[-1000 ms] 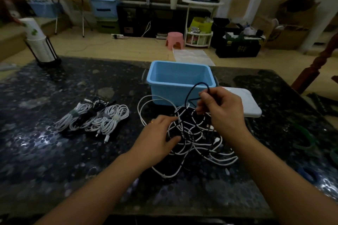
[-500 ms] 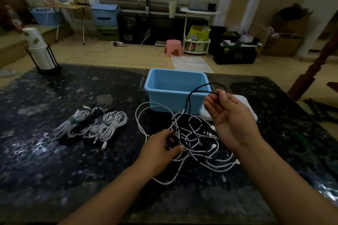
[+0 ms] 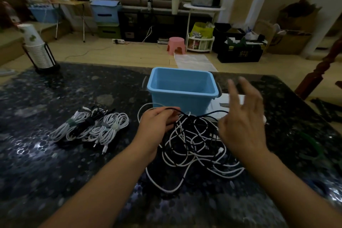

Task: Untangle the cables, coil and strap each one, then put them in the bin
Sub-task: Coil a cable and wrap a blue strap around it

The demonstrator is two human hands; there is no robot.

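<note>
Cables already coiled and strapped (image 3: pixel 92 128) lie in a row on the left part of the dark speckled table (image 3: pixel 55 172), mostly white with a black one among them, their long axes running from near-left to far-right, plug ends toward the person. Just right of them the left hand (image 3: pixel 157 124) reaches in from the lower left, forearm angled up toward the bin, knuckles up, its fingers curled and pinching a black cable (image 3: pixel 185 114) at the far-left edge of the heap. That black cable runs rightward from the pinch in a low arc across the top of the tangled pile (image 3: pixel 196 146), which sits in the middle of the table just in front of the blue bin (image 3: pixel 182 96). The pile is a loose knot of white and black loops with no clear long axis, spreading toward the near edge and to the right. The bin stands upright, open side up. Over the right side of the pile the right hand (image 3: pixel 242 122) hovers, palm turned leftward, fingers spread and blurred, holding nothing. Behind it a flat white lid (image 3: pixel 224 100) lies touching the bin's right side.
</note>
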